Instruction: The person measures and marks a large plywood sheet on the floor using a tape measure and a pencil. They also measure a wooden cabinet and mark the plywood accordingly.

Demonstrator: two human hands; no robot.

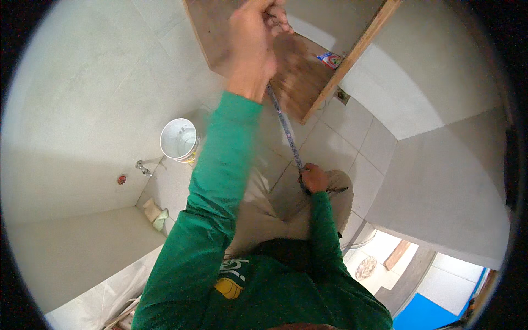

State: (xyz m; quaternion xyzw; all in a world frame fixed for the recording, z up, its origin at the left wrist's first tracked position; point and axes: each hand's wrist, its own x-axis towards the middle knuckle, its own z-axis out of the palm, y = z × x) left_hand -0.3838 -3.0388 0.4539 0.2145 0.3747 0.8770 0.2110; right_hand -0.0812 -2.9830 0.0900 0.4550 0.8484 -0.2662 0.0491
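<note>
Left hand (254, 41) raised, right hand (314, 177) low, both fisted

A white bucket (179, 139) stands on the tiled floor (352, 137) by the pale wall; just left of the bucket, a metal tap (143, 168) juts from that wall, with a small red knob (121, 179) further left; below the bucket lies a folded cloth (157, 216); well right of the bucket, a blue mat (423, 314).
</note>
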